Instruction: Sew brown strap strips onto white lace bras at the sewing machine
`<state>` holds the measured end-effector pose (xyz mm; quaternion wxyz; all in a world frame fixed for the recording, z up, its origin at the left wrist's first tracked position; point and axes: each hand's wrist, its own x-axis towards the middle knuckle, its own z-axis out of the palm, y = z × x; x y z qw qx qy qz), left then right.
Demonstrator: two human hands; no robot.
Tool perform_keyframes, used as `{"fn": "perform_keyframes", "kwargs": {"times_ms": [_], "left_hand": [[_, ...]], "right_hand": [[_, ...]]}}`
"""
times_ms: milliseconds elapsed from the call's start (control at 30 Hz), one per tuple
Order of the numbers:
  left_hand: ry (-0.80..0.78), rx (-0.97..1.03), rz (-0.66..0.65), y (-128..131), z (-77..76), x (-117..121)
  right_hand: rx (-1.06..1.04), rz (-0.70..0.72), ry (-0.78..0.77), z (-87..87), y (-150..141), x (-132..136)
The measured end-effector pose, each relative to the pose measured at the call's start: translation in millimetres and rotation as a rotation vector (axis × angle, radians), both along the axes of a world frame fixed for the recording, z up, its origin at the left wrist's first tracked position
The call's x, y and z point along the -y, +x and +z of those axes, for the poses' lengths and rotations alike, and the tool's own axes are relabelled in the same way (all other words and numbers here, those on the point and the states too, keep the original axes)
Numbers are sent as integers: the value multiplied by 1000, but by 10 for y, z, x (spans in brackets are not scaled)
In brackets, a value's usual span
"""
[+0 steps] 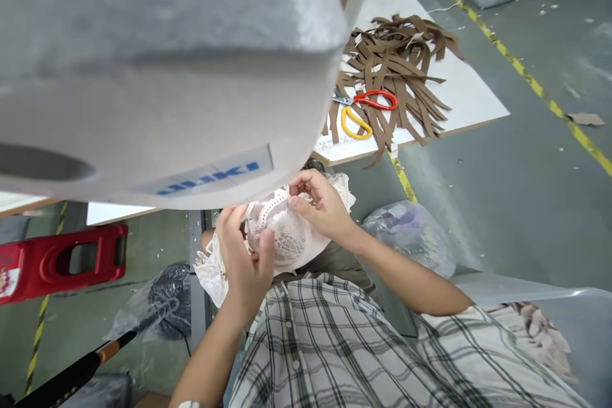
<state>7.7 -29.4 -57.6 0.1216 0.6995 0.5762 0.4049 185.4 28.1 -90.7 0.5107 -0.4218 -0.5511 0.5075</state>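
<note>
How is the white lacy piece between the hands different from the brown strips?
The white lacy piece is pale, but the brown strips are much darker. The lacy piece has a see-through pattern, while the strips look plain. The lacy piece is between the left hand and right hand; the strips lie heaped on a white table. Both look like bendy fabric.

Sewing workshop, probably: JUKI machine [191,121]

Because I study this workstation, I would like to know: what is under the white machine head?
By the lower edge of the machine head, white lace fabric shows between the left hand and the right hand. What lies farther underneath is covered; I cannot tell.
</note>
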Motion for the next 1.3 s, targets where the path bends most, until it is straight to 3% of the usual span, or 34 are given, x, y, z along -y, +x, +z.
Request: {"fn": "perform_keyframes", "kwargs": {"times_ms": [100,233,433,1133,1300], "left_hand": [[-241,262,3,-52,-49,-62],[-466,416,13,-99,-56,-125],[-430,594,71,-74,-9,-136],[-374,515,168,-41,120,-106],[-376,439,105,40,192,75]], "right_hand": [[7,4,15,14,-17,18],[31,13,19,36,-45,28],[-10,17,-7,46,-77,26],[50,-15,-77,166,-130,65],[-67,86,-246,253,58,179]]}}
